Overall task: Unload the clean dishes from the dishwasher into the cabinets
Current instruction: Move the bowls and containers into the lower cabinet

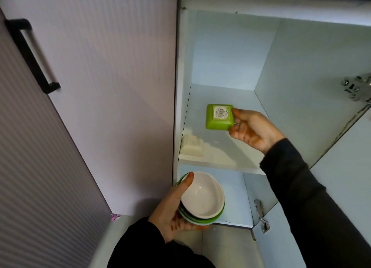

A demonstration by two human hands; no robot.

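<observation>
I look up into an open wall cabinet. My right hand [251,129] holds a square green bowl [219,116] by its edge, upside down, with a white barcode label on its base, just above the upper shelf [218,159]. My left hand [174,209] grips a small stack of bowls [202,199] below the shelf, thumb over the rim. The top bowl is white; green and white rims show beneath it.
A small white rectangular object [192,147] lies at the shelf's front left corner. The closed neighbouring door [100,87] with a black handle [30,54] is on the left. The open door with metal hinges [357,88] stands on the right.
</observation>
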